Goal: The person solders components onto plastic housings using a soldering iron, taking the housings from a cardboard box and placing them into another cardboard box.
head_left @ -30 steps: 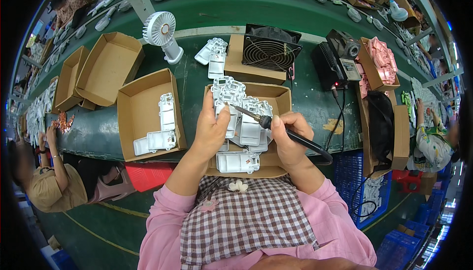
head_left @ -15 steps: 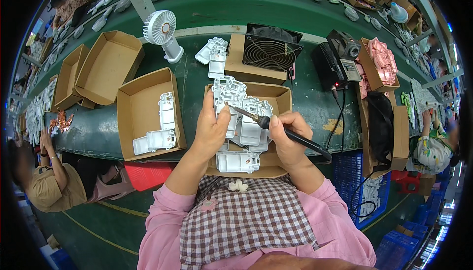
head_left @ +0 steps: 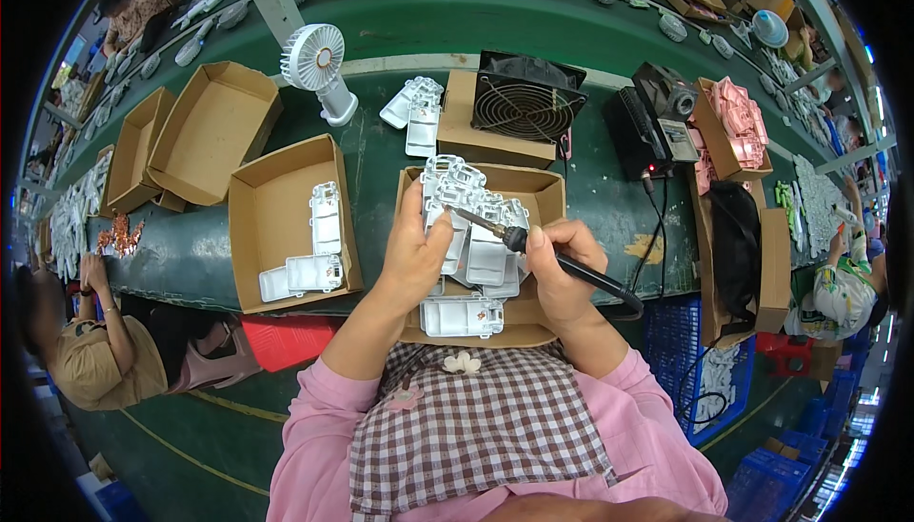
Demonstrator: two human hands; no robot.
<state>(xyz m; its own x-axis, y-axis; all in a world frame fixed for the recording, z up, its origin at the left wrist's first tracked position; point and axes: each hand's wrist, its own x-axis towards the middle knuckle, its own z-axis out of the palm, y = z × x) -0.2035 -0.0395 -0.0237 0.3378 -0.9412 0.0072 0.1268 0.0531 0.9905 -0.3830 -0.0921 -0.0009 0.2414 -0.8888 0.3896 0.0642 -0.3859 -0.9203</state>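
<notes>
My left hand (head_left: 415, 255) is closed around a white plastic housing (head_left: 451, 175), thumb on its near side, above an open cardboard box (head_left: 543, 195). In my right hand (head_left: 569, 272) is a soldering iron (head_left: 515, 238), gripped by its black handle. Its thin metal tip reaches left to the held housing, close to my left thumb; whether it touches cannot be made out. Several more white housings (head_left: 486, 261) lie in the box under my hands, partly hidden by the held piece and the iron. One housing (head_left: 461, 316) rests along the box's near side.
To the left, another cardboard box (head_left: 249, 236) holds a few housings. Behind stand a white handheld fan (head_left: 314, 57) and a black cooling fan (head_left: 528, 103). A black soldering station (head_left: 636, 136), with its cable, sits at right beside pink parts (head_left: 738, 122). Co-workers sit on both sides.
My left hand and the housing have shifted slightly right; the iron stays at it. Fans on the far conveyor have moved a little left. The co-worker at right has raised an arm.
</notes>
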